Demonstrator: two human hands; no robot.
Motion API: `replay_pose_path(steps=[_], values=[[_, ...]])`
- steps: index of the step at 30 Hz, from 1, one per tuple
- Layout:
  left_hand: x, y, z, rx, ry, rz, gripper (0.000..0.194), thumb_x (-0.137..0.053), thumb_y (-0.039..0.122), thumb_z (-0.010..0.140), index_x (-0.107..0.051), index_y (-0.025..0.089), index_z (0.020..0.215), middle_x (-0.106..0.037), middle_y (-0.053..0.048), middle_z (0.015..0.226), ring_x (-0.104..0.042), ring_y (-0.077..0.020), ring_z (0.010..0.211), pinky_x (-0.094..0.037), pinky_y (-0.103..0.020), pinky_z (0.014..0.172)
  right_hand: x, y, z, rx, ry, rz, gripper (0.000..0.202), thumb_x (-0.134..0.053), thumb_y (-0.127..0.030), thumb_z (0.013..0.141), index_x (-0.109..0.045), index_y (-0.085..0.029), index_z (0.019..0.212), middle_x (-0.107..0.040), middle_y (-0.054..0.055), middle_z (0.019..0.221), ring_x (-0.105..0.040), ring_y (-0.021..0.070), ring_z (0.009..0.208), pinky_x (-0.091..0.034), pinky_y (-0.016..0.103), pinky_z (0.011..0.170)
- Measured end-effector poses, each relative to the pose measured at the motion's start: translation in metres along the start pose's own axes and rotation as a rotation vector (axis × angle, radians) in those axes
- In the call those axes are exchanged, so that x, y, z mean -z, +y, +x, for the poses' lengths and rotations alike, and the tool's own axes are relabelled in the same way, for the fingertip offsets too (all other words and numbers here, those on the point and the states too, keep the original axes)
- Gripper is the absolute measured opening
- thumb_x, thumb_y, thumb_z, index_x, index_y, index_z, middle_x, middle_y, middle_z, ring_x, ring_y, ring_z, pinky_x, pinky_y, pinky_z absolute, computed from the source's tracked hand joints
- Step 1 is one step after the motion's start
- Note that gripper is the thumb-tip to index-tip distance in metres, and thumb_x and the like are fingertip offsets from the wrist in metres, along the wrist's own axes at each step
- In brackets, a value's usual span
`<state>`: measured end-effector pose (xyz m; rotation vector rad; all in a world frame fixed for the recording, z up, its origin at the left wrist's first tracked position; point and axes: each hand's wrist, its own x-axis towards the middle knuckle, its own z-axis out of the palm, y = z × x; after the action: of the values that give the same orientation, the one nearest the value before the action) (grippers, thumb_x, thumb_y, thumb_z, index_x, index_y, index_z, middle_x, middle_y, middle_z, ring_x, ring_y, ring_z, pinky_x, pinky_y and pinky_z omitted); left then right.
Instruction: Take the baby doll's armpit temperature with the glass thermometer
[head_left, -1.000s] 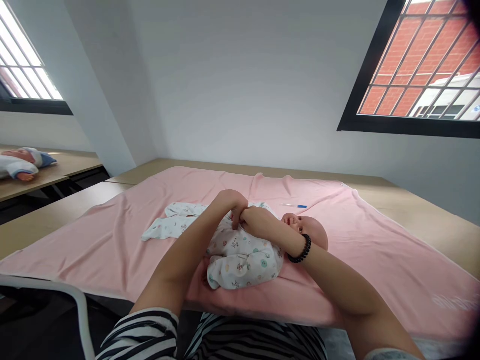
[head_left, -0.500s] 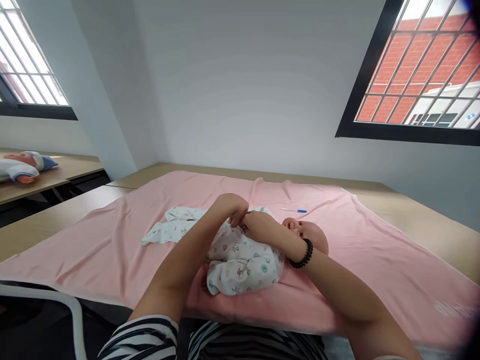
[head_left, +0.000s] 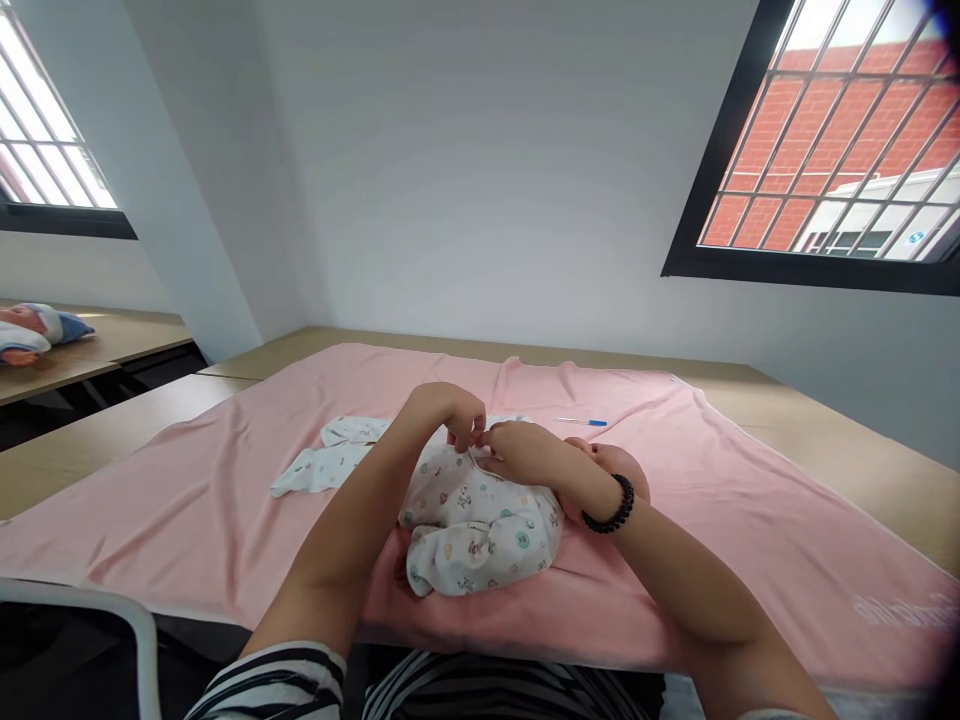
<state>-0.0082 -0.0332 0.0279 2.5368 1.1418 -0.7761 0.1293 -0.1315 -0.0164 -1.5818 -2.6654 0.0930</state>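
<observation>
The doll is lying crossways, head nearer the right hand (grip unclear); the left hand is pinching its clothes.

Wht wall; barred, dk-framed L win. & R win., bright outside; lt-wood table along wall.

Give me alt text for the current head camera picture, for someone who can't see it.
A person's bare left hand and right hand are close together at a white fabric outfit with small coloured prints, worn by a bald baby doll. The doll lies on a pink cloth, a slender blue-ended stick beyond it; the right wrist wears a black beaded bracelet.
</observation>
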Motion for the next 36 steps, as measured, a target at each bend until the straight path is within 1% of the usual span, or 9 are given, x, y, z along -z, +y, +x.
replay_pose_path(steps=[3,5,9,14,21,27,29,33,36], values=[[0.001,-0.003,-0.005,0.014,0.006,-0.014,0.033,-0.070,0.022,0.056,-0.071,0.024,0.089,-0.077,-0.003,0.092,-0.067,-0.0232,0.087,-0.050,-0.031,0.076,0.009,0.009,-0.008,0.027,-0.018,-0.011,0.040,-0.060,-0.049,0.091,-0.065,-0.018,0.114,-0.070,0.009,0.104,-0.064,0.0233,0.094,-0.040,0.029,0.067],[0.002,-0.004,-0.008,0.031,0.018,-0.012,0.032,-0.070,0.022,0.057,-0.069,0.024,0.089,-0.076,-0.003,0.092,-0.066,-0.0231,0.087,-0.049,-0.032,0.075,0.013,0.013,-0.013,0.044,-0.065,-0.063,0.039,-0.068,-0.050,0.083,-0.066,-0.018,0.106,-0.068,0.008,0.100,-0.062,0.0235,0.093,-0.037,0.028,0.064],[0.003,-0.004,-0.013,0.025,0.006,-0.008,0.026,-0.070,0.021,0.058,-0.066,0.024,0.083,-0.076,-0.003,0.094,-0.064,-0.0234,0.087,-0.047,-0.033,0.074,0.020,0.016,-0.021,0.033,-0.177,-0.153,0.007,-0.061,-0.027,0.084,-0.062,-0.021,0.086,-0.060,0.002,0.076,-0.051,0.0165,0.069,-0.027,0.029,0.057],[0.003,-0.006,-0.031,-0.045,0.075,0.004,0.021,-0.071,0.026,0.059,-0.067,0.025,0.080,-0.074,0.001,0.093,-0.063,-0.0221,0.084,-0.045,-0.030,0.071,0.034,0.021,-0.033,0.030,-0.124,-0.111,0.004,-0.052,-0.018,0.082,-0.055,-0.021,0.081,-0.055,0.000,0.072,-0.040,0.0135,0.059,-0.023,0.028,0.055],[-0.007,0.002,-0.069,-0.197,0.110,-0.002,0.012,-0.071,0.026,0.066,-0.070,0.025,0.078,-0.073,0.003,0.083,-0.062,-0.0185,0.075,-0.041,-0.027,0.063,0.049,0.023,-0.047,0.297,-0.290,0.229,0.005,-0.060,-0.017,0.082,-0.059,-0.019,0.086,-0.059,-0.002,0.077,-0.049,0.0117,0.070,-0.034,0.023,0.061],[-0.009,0.003,-0.085,-0.393,0.027,-0.060,0.012,-0.070,0.027,0.074,-0.074,0.026,0.085,-0.075,0.002,0.087,-0.065,-0.0176,0.082,-0.044,-0.026,0.070,0.054,0.012,-0.048,0.418,-0.572,0.339,0.025,-0.061,-0.015,0.086,-0.066,-0.016,0.111,-0.072,0.001,0.086,-0.061,0.0115,0.073,-0.043,0.021,0.067],[-0.009,0.000,-0.085,-0.401,0.035,-0.065,0.015,-0.071,0.030,0.075,-0.075,0.027,0.090,-0.076,0.002,0.092,-0.066,-0.0180,0.085,-0.045,-0.025,0.072,0.055,0.017,-0.047,0.402,-0.555,0.369,0.030,-0.062,-0.021,0.088,-0.066,-0.017,0.118,-0.074,0.003,0.093,-0.065,0.0130,0.081,-0.046,0.021,0.072],[-0.005,0.000,-0.069,-0.226,0.104,0.015,0.024,-0.075,0.032,0.070,-0.079,0.031,0.094,-0.076,0.001,0.106,-0.066,-0.0202,0.088,-0.044,-0.026,0.070,0.053,0.036,-0.043,0.283,-0.313,0.293,0.030,-0.063,-0.026,0.087,-0.069,-0.020,0.116,-0.072,0.005,0.112,-0.065,0.0173,0.099,-0.047,0.025,0.081],[-0.002,0.009,-0.046,-0.151,0.041,0.073,0.029,-0.078,0.032,0.064,-0.081,0.034,0.093,-0.075,0.001,0.109,-0.066,-0.0226,0.090,-0.046,-0.027,0.070,0.048,0.048,-0.039,0.127,-0.288,0.194,0.037,-0.067,-0.025,0.082,-0.072,-0.024,0.119,-0.071,0.005,0.115,-0.066,0.0193,0.097,-0.048,0.026,0.076]])
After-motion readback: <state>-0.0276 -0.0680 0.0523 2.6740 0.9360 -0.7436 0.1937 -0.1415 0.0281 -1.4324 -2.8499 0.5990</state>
